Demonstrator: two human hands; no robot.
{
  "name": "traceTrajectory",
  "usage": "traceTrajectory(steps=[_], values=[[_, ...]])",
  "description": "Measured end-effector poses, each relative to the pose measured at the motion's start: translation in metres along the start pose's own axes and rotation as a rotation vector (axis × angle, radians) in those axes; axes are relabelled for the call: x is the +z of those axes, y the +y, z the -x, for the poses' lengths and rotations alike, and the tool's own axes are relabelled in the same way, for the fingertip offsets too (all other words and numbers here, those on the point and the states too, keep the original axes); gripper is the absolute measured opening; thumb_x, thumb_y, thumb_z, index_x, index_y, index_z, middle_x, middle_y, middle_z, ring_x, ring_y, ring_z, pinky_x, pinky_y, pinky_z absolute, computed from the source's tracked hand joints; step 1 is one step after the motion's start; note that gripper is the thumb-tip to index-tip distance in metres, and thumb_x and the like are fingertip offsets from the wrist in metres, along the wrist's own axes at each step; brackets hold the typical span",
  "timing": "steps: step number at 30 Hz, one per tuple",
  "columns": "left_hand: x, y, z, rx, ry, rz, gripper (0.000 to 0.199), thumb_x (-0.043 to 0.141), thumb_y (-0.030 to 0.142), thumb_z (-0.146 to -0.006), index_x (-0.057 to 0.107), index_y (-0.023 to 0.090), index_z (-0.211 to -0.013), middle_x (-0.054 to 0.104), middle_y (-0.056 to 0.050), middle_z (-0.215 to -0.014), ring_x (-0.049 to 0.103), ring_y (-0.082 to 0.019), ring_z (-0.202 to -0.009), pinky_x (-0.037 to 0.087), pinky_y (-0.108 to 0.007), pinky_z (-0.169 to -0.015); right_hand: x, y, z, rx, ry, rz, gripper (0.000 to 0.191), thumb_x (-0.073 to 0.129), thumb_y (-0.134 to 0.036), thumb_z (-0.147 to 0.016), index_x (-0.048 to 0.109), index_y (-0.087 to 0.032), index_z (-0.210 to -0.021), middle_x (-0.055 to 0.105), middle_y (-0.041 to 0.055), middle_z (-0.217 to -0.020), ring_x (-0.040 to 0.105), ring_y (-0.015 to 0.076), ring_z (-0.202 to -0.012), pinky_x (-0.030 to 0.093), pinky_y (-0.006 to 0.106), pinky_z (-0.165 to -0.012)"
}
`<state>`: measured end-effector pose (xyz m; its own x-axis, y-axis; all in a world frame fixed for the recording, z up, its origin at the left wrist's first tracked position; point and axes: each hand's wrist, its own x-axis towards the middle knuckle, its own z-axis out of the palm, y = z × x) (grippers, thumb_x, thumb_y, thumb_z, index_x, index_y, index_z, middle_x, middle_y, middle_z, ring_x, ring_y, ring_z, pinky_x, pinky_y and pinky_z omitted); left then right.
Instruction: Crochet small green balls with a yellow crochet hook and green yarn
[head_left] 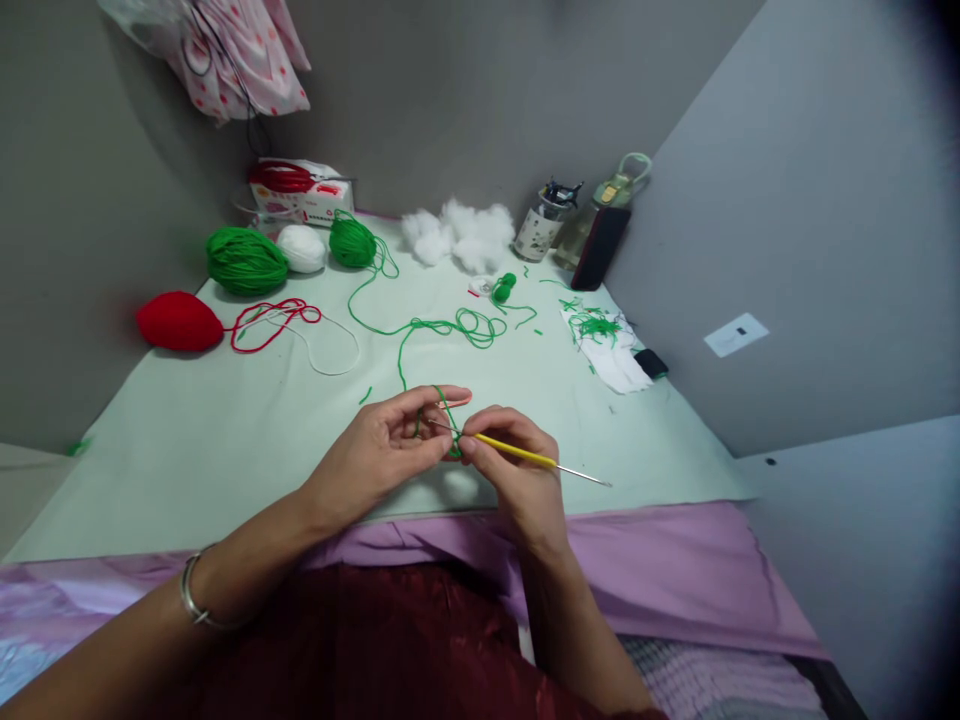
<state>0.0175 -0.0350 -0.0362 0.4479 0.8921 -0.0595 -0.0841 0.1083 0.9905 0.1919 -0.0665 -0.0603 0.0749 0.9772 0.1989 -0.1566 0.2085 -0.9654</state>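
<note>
Near the table's front, my right hand (517, 465) grips a crochet hook (517, 452) with a yellow handle and metal ends. Its left tip reaches into a small green crochet piece (454, 446), which my left hand (394, 435) pinches between thumb and fingers. Green yarn (403, 362) runs over the raised left index finger and back to a loose tangle on the table. The fingertips of both hands almost meet at the piece and partly cover it. Farther back lies the green yarn ball (352, 242).
A large green skein (246, 261), a white ball (301, 248) and a red ball (180, 321) sit at the left. White stuffing (459, 236), a pen holder (541, 225), a bottle (585, 225) and a dark phone (601, 248) stand at the back. Green scraps lie on white paper (619, 362) at right.
</note>
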Motion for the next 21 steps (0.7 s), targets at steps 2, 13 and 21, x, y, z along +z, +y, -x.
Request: traceTrajectory(steps=[2, 13, 21], values=[[0.001, -0.001, 0.000, 0.008, -0.009, -0.007, 0.038, 0.074, 0.022, -0.088, 0.074, 0.019, -0.126, 0.060, 0.002, -0.084, 0.059, -0.014, -0.079, 0.049, -0.027, -0.078, 0.000, -0.001, 0.001, 0.015, -0.006, 0.004, 0.008, 0.082, -0.018, -0.081, 0.075, -0.022, -0.082, 0.074, -0.0032, -0.075, 0.069, 0.0108, -0.064, 0.059, 0.023, -0.065], [0.000, 0.000, -0.001, -0.078, -0.060, 0.056, 0.056, 0.075, 0.022, -0.084, 0.066, 0.014, -0.139, 0.057, 0.004, -0.085, 0.054, -0.011, -0.075, 0.047, -0.025, -0.076, -0.002, -0.002, 0.000, 0.154, -0.044, -0.024, 0.011, 0.086, -0.023, -0.076, 0.075, -0.022, -0.079, 0.067, -0.0038, -0.072, 0.055, 0.0087, -0.062, 0.043, 0.021, -0.059], [-0.006, -0.005, -0.001, -0.071, -0.186, 0.188, 0.052, 0.075, 0.013, -0.085, 0.070, 0.020, -0.136, 0.058, 0.004, -0.082, 0.051, -0.008, -0.069, 0.046, -0.021, -0.070, -0.001, 0.000, -0.001, 0.299, -0.113, -0.329, 0.023, 0.091, -0.029, -0.070, 0.069, -0.020, -0.073, 0.063, -0.0047, -0.066, 0.057, 0.0096, -0.057, 0.041, 0.022, -0.055]])
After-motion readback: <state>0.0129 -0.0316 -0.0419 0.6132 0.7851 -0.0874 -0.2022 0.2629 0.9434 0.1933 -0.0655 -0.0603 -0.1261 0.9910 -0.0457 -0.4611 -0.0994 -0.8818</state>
